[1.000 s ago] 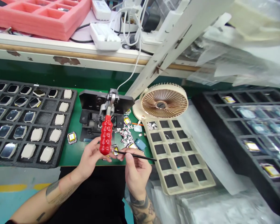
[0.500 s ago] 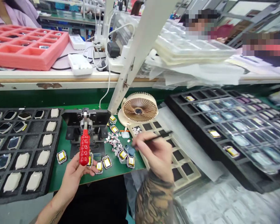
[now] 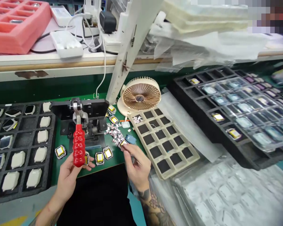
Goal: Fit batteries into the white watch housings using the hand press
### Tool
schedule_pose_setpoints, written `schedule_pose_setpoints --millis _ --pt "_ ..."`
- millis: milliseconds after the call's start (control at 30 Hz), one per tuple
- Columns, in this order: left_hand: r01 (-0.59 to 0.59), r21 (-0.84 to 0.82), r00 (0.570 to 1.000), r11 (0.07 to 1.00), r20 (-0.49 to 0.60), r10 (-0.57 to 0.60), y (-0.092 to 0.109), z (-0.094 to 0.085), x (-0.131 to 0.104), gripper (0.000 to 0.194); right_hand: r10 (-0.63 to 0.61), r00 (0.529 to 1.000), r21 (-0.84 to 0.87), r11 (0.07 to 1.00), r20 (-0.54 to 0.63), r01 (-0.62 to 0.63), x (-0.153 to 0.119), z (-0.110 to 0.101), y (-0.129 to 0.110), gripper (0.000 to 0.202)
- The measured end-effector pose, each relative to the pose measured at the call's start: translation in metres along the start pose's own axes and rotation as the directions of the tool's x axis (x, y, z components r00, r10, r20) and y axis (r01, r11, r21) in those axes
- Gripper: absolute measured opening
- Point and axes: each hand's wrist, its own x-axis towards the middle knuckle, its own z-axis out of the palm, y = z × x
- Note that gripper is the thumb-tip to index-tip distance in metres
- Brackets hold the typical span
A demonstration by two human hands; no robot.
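My left hand (image 3: 69, 175) is closed around a watch case (image 3: 86, 158) with a yellow-edged battery inside, partly hidden behind the red handle (image 3: 79, 146) of a black toggle-clamp press (image 3: 94, 125). With bent fingers, my right hand (image 3: 138, 166) grips a second watch case (image 3: 123, 143) at the edge of a pile of small white-and-pink pieces (image 3: 114, 131); its fingers hide part of that case. Two more open cases, one (image 3: 99, 158) beside the other (image 3: 108, 153), lie between my hands. Another case (image 3: 60, 151) lies left of the press. A small blue object (image 3: 130, 139) is just beyond my right fingertips.
A black foam tray (image 3: 25, 122) of watches stands left. A beige fan (image 3: 140, 97) is behind a compartment tray (image 3: 165, 144). At right are a larger black tray (image 3: 200, 119) and clear plastic trays (image 3: 226, 191). A white post (image 3: 127, 56) rises behind the press.
My right hand has moved left and down to the watch case by the pile; the thin dark tool it held is out of sight. My left hand keeps its case. The view has tilted down.
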Motion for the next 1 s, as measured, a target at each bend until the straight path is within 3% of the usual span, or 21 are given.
schedule_pose_setpoints --millis 167,333,433,533,633,700,800,1000 --pt "0.027 0.029 1.0 0.999 -0.011 -0.027 0.003 0.016 0.005 0.036 -0.052 0.997 -0.18 0.982 0.055 0.061 -0.035 0.003 0.007 0.032" --pt "0.068 0.082 0.996 0.994 0.048 -0.072 -0.001 0.022 0.004 0.037 -0.134 0.979 -0.375 0.909 0.152 0.183 -0.035 0.01 0.012 0.023" --pt "0.064 0.084 0.997 0.994 0.029 -0.067 -0.005 0.022 0.001 0.037 -0.142 0.965 -0.466 0.853 0.222 0.233 -0.028 0.006 0.011 0.021" --pt "0.049 0.082 0.999 0.995 -0.002 -0.049 -0.006 0.022 0.0 0.041 -0.115 0.984 -0.521 0.837 0.133 0.168 -0.003 -0.01 0.013 0.018" --pt "0.04 0.097 0.999 0.995 0.004 -0.041 -0.005 0.021 0.001 0.043 0.069 0.997 -0.669 0.742 0.018 -0.04 0.045 -0.027 0.026 0.019" --pt "0.043 0.094 0.999 0.995 0.007 -0.044 -0.004 0.019 0.001 0.043 0.243 0.97 -0.773 0.615 -0.005 -0.158 0.081 -0.033 0.04 0.027" --pt "0.05 0.074 0.999 0.996 0.003 -0.05 -0.003 0.017 -0.001 0.044 0.35 0.936 -0.817 0.535 -0.018 -0.216 0.122 -0.031 0.062 0.028" --pt "0.045 0.051 0.998 0.998 -0.044 -0.043 0.006 0.017 -0.011 0.042 0.379 0.924 -0.794 0.55 -0.039 -0.26 0.141 -0.022 0.087 0.014"
